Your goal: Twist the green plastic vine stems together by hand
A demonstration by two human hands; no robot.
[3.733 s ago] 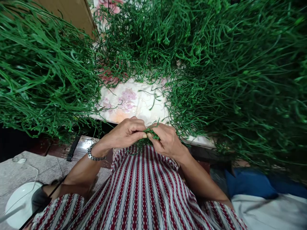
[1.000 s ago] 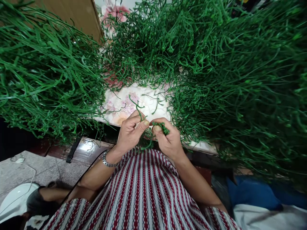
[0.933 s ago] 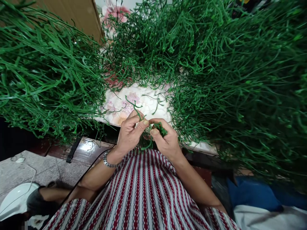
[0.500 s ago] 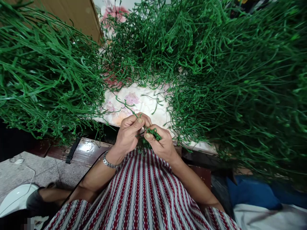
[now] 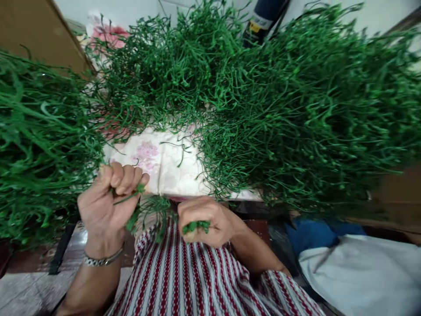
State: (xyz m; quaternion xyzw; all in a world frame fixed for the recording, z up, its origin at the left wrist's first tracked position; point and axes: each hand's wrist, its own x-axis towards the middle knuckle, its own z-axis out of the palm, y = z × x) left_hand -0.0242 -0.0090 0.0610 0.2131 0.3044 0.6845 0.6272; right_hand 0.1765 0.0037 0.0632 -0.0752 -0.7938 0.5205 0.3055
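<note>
My right hand (image 5: 219,221) is closed in a fist round a bunch of green stems (image 5: 196,227). The cut-looking ends show at its thumb side, and the branching tips (image 5: 156,213) spread out to the left, in front of the striped shirt. To the left, my left hand (image 5: 110,202) is turned palm up with its fingers curled in. A thin green stem (image 5: 126,198) runs out from under those fingers across the palm. Both hands are above the near edge of the flowered tablecloth (image 5: 171,171), apart from each other.
Large heaps of thin, branching green stems lie on the left (image 5: 42,145), at the back (image 5: 197,57) and on the right (image 5: 296,118). A cardboard box (image 5: 39,35) stands at the back left, and a dark bottle-like object (image 5: 259,22) at the back. Pale cloth (image 5: 358,267) lies lower right.
My hands were together at the middle and have parted. The left has moved left and turned palm up; the right has dropped a little with its bunch. The view has shifted right.
</note>
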